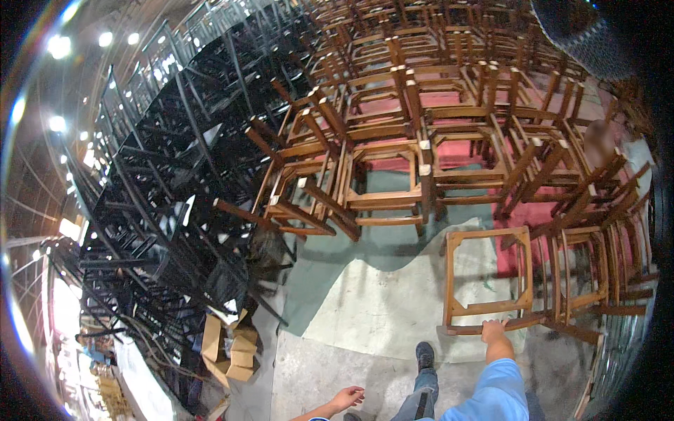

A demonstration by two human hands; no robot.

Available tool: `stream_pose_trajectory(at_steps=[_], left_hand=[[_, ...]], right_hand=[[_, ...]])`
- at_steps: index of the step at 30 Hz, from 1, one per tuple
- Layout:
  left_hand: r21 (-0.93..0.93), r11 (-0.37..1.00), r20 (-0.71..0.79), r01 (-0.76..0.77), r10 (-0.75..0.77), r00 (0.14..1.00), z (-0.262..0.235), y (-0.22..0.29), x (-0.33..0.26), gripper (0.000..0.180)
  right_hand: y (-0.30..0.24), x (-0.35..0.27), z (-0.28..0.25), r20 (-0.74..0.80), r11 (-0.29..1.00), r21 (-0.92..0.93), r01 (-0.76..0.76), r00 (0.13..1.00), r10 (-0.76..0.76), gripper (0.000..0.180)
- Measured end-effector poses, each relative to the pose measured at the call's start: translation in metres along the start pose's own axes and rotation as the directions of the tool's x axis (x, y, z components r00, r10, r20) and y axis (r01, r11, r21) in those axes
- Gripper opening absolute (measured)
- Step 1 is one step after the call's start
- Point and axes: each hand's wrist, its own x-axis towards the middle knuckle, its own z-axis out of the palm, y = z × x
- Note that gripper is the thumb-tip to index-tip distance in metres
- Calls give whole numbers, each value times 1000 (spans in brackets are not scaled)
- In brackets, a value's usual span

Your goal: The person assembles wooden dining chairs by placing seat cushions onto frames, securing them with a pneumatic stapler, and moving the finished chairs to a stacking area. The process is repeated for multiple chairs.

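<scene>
My right hand [493, 330] is closed round the near rail of a brown wooden chair frame [450, 270], which has an open seat with no panel in it. The frame stands at the right, over the edge of a pale floor sheet [379, 302]. Low in the view, my left hand [347, 398] hangs free with its fingers loosely apart and nothing in it. Just right of the held frame is another wooden chair frame [598, 270], close against several more.
Rows of brown wooden chair frames [382, 203] with legs pointing up fill the far side. Black stacked chairs [175, 161] crowd the left. An opened cardboard box [241, 354] lies beside them. A red sheet [511, 256] covers floor at the right. Another person [597, 38] is at top right.
</scene>
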Motion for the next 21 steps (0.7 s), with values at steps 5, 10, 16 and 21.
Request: stream_pose_trajectory(at_steps=[5,10,16,21], left_hand=[[-109,992,-144,64,-80,986,-5,-53,-1,41],[-226,969,-407,-102,2,914,-26,-94,-35,38],[-379,900,-579,-215,-49,814,17,-144,-40,48],[-1,961,-611,-275,217,761,48,-159,-53,67]], right_hand=[[9,10,-20,-17,964,36,263,965,-262,41],[-26,-15,-75,130,806,-288,518,855,-503,48],[-119,-121,-115,189,833,-111,542,834,-518,54],[-220,-180,-65,179,835,-39,548,826,-534,49]])
